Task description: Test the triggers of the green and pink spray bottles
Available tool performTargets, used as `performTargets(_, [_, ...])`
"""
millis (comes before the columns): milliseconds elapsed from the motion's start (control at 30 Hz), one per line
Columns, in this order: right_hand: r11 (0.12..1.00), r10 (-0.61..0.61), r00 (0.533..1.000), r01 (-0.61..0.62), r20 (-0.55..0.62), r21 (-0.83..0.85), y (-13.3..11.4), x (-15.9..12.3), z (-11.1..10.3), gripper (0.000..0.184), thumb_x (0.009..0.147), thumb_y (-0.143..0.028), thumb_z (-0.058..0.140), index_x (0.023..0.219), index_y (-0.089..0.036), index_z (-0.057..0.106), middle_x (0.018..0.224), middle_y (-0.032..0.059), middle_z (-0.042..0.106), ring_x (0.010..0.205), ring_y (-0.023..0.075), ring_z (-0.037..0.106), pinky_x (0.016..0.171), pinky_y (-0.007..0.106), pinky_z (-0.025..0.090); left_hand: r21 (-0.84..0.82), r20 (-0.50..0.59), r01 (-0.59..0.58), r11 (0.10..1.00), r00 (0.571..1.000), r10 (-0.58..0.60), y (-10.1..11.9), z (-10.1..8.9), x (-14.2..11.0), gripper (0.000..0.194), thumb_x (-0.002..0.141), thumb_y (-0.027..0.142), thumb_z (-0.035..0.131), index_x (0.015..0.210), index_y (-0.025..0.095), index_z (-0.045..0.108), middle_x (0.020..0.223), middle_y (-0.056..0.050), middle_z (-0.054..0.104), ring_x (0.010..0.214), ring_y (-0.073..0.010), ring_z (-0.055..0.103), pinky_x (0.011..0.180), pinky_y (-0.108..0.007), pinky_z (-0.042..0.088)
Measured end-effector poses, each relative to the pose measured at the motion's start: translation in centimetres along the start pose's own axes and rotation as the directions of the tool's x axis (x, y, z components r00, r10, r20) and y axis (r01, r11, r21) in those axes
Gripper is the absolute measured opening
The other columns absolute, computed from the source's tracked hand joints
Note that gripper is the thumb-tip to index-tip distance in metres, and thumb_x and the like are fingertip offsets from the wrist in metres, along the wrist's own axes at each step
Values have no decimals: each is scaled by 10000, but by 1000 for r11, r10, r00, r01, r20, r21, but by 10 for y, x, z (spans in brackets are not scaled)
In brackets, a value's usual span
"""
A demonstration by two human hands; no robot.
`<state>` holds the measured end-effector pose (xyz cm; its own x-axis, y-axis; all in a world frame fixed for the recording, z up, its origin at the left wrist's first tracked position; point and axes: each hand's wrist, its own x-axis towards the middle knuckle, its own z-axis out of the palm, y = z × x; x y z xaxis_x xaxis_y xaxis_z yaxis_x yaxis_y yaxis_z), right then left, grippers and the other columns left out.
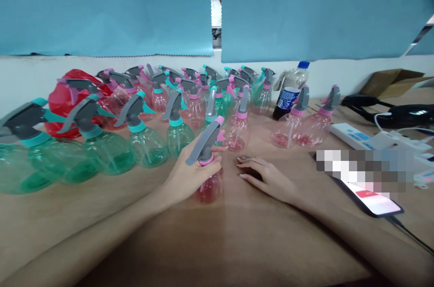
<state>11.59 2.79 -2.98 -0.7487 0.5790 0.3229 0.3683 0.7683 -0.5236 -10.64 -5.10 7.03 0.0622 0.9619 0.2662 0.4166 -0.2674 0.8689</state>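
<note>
My left hand [190, 174] is wrapped round a pink spray bottle [209, 187] with a grey trigger head and pink collar, standing upright on the wooden table [237, 242] near the middle. My right hand [267, 177] rests on the table just right of that bottle, fingers together and lightly curled, holding nothing. Behind both hands stand several spray bottles: green ones [111, 151] in a row at the left, pink ones [237, 133] at the centre and back.
A red plastic bag [64, 101] lies at the back left. A dark soda bottle [288, 97] stands at the back right. A phone [373, 199] with a cable, a white power strip [359, 135] and a cardboard box [389, 81] occupy the right side.
</note>
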Motion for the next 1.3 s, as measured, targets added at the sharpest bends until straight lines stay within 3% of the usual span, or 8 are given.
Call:
performTargets(267, [1000, -6, 1000, 6, -26, -8, 0, -1, 1, 266, 936, -322, 509, 1167, -227, 600, 1249, 93, 630, 1215, 225, 549, 1021, 461, 455, -12, -2, -11, 1000, 1000, 11, 2, -1, 0, 516, 764, 212, 593, 1261, 324, 513, 1125, -37, 654, 936, -221, 644, 792, -367, 545])
performTargets(467, [1000, -10, 1000, 9, -23, -8, 3, -1, 3, 274, 932, -316, 513, 1183, -241, 592, 1266, 87, 619, 1219, 234, 545, 1029, 462, 449, 85, 45, 111, 990, 992, -115, 8, -12, -1, 446, 820, 357, 620, 1252, 329, 510, 969, 0, 641, 883, -182, 627, 708, -272, 527])
performTargets(633, [1000, 1, 1000, -1, -14, -15, 3, -2, 3, 271, 934, -307, 511, 1184, -229, 584, 1265, 86, 618, 1231, 227, 532, 1045, 445, 437, 207, 28, 100, 973, 994, -108, 12, -16, 1, 404, 816, 406, 613, 1197, 293, 537, 797, 23, 614, 701, -157, 604, 628, -253, 499])
performTargets(800, [1000, 2, 1000, -2, -7, -13, 3, -2, 3, 277, 939, -311, 505, 1196, -236, 574, 1275, 85, 610, 1229, 226, 532, 1040, 453, 439, 251, 23, 11, 968, 1000, -18, 13, -12, 2, 317, 765, 257, 586, 1081, 265, 558, 880, 19, 633, 691, -150, 607, 608, -230, 496])
performTargets(1000, [1000, 0, 1000, 0, -2, -19, 5, -3, 3, 278, 940, -325, 503, 1180, -210, 583, 1277, 97, 609, 1233, 218, 527, 1044, 428, 437, 163, -22, 16, 986, 1000, -12, 14, -6, 4, 524, 694, 108, 501, 1192, 268, 540, 695, 82, 561, 595, -118, 553, 816, -264, 518])
performTargets(1300, [999, -1, 1000, 1, 4, -32, 3, -3, 0, 276, 945, -331, 492, 1184, -221, 577, 1288, 91, 608, 1237, 224, 527, 1041, 449, 439, 149, -49, 23, 989, 999, -16, 10, -4, 3, 520, 693, 127, 514, 1200, 240, 540, 983, 26, 666, 606, -101, 564, 831, -250, 536])
